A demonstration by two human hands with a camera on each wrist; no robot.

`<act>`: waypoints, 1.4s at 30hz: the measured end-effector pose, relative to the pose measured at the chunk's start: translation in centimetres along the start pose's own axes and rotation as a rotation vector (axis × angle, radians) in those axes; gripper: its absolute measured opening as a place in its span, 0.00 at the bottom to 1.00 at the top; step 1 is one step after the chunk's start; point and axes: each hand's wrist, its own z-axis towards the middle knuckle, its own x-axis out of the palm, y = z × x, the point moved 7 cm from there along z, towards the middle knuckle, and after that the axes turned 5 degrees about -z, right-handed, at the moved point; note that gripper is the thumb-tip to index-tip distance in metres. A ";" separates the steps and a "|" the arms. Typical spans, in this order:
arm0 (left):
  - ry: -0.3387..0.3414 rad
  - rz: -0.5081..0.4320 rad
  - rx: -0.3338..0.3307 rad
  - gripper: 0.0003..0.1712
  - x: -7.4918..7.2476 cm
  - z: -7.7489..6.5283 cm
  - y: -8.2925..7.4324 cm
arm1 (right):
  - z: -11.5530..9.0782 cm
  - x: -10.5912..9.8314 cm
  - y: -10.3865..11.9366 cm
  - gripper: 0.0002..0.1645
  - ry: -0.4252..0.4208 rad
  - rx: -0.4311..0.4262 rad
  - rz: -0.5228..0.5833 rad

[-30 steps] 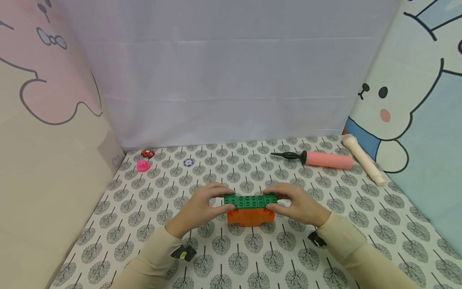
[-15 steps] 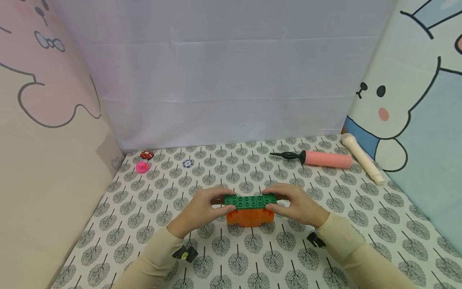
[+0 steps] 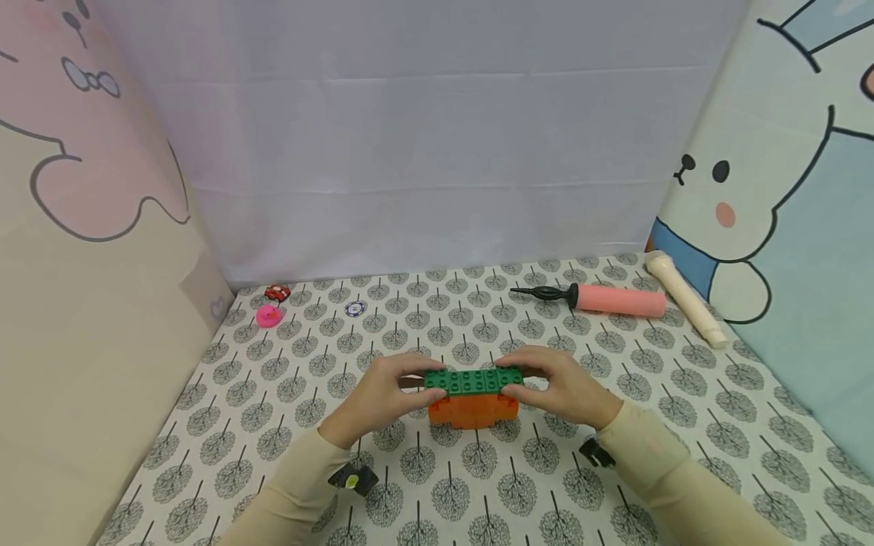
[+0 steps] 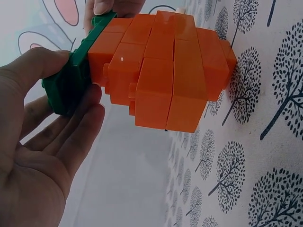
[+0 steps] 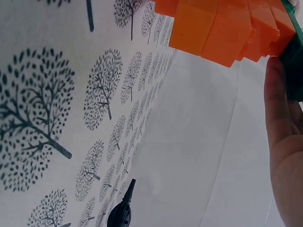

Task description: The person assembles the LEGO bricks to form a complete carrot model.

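Between the two hands is a model of toy building bricks: stepped orange bricks under a row of green studded bricks. My left hand pinches the left end of the green row, thumb at the near side and fingers at the far side. At the right end, my right hand pinches the green row the same way. In the left wrist view the orange bricks narrow in steps toward the tablecloth; whether they touch it I cannot tell. The right wrist view shows only part of the orange bricks.
A pink pump with a black nozzle lies at the back right, beside a cream-coloured stick. At the back left sit a red toy car, a pink rubber duck and a blue-white chip. Fabric walls border the tree-print tablecloth.
Both hands keep their grip on the green bricks, and the brick model stays almost where it was. The head view has shifted very slightly.
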 end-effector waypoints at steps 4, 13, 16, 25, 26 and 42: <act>-0.006 0.003 0.006 0.22 0.0 -0.1 -0.1 | 0.0 0.0 0.0 0.23 0.001 0.005 0.001; -0.004 0.072 0.062 0.22 -0.1 0.0 -0.3 | 0.0 0.0 0.0 0.23 0.000 0.013 -0.020; -0.002 0.117 0.075 0.26 -0.2 -0.1 -0.3 | -0.1 0.0 -0.1 0.28 0.017 0.034 -0.033; 0.107 0.249 -0.112 0.29 -0.5 -1.6 2.8 | -1.8 0.7 -2.9 0.24 0.228 0.239 -0.196; 0.116 0.255 -0.120 0.28 -0.4 -1.7 3.1 | -1.8 1.0 -3.1 0.21 0.244 0.240 -0.185; -0.004 0.285 -0.207 0.25 -0.4 -0.7 5.0 | -0.8 1.9 -5.2 0.30 0.229 0.448 -0.097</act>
